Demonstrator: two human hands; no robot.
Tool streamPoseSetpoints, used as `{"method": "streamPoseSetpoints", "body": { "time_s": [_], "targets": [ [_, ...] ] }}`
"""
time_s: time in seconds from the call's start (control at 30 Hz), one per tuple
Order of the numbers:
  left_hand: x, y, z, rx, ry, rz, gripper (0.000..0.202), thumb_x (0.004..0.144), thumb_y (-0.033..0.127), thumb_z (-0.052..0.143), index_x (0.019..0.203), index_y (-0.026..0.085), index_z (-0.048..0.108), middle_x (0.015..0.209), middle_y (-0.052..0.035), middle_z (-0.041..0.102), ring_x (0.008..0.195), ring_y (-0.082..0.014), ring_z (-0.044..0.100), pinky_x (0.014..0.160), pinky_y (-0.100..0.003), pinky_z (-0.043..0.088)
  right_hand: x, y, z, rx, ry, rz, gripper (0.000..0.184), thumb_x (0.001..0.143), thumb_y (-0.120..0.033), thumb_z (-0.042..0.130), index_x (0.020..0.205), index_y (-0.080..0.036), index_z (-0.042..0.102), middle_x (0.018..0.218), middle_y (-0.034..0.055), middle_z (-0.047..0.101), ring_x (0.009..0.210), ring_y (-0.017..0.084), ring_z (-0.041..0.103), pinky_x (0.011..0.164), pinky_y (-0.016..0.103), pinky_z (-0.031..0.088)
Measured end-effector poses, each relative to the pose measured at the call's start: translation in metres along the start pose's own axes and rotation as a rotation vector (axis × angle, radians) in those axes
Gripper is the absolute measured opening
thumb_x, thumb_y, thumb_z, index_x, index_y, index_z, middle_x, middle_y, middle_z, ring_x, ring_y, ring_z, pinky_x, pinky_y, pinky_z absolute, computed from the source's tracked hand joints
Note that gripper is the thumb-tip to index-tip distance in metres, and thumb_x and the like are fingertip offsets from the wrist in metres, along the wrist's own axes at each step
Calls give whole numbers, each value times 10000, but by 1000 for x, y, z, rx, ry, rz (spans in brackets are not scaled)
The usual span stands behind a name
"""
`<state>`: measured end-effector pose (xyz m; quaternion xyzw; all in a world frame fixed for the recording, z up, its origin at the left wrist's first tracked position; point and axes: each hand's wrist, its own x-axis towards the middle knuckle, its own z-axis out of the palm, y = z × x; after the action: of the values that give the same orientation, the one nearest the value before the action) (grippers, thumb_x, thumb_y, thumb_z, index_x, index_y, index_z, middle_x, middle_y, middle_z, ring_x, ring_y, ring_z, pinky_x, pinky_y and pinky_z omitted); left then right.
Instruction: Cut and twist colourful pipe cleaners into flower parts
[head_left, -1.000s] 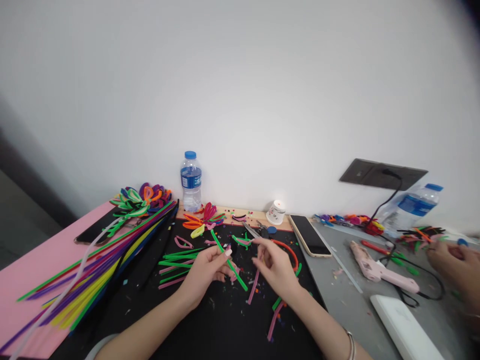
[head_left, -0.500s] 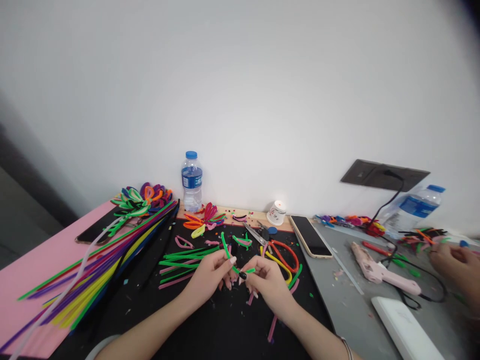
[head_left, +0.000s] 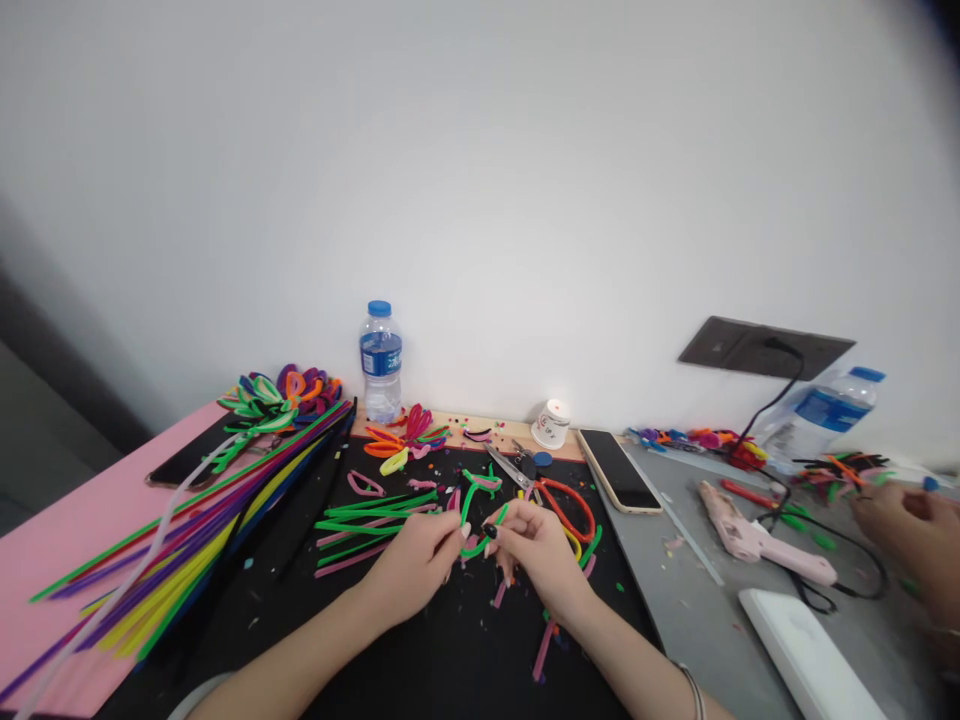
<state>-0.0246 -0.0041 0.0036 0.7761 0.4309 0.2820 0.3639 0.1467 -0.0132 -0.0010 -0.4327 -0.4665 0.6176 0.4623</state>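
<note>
Both of my hands meet over the black mat (head_left: 420, 660) and pinch one green pipe cleaner (head_left: 475, 522), now bent into a loop. My left hand (head_left: 417, 560) grips its left end with closed fingers. My right hand (head_left: 534, 545) holds the right end, fingertips pressed together. Cut green and pink pipe-cleaner pieces (head_left: 360, 518) lie just left of my hands. Scissors (head_left: 511, 465) and red and yellow loops (head_left: 566, 510) lie behind my right hand.
A long bundle of coloured pipe cleaners (head_left: 195, 530) lies on the pink sheet at left. A water bottle (head_left: 380, 362), a small white cup (head_left: 551, 424) and a phone (head_left: 619, 470) stand behind. A pink glue gun (head_left: 757, 540) and another person's hand (head_left: 904, 515) are at right.
My right hand came in from the pink piece to grasp the green pipe cleaner's free end. Both hands then bent the straight piece into a loop.
</note>
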Motion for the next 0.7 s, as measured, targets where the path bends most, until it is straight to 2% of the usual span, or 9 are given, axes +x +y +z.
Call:
{"method": "streamPoseSetpoints", "body": {
  "time_s": [0.13,0.27,0.7],
  "targets": [
    [-3,-2,0,159,-85,77,311,890,266,316,613,181,430,558,30,478,516,-109,424,519,-229,271,0,1,2,-20,23,43,205,649,-304,662,698,-161,524,481,-42,589,329,95,514,342,190,419],
    [-4,-3,1,242,-118,109,311,895,252,298,639,180,458,601,10,517,549,-121,459,534,-235,276,-1,0,5,-12,23,90,254,652,-340,657,674,-172,469,473,-36,595,337,110,539,349,195,432],
    [-6,1,0,322,-166,162,291,876,200,314,655,188,503,583,4,524,515,-126,456,505,-243,248,-3,0,4,-19,-58,152,263,686,-366,625,765,-167,472,513,-9,639,367,141,592,357,205,454]
  ]
}}
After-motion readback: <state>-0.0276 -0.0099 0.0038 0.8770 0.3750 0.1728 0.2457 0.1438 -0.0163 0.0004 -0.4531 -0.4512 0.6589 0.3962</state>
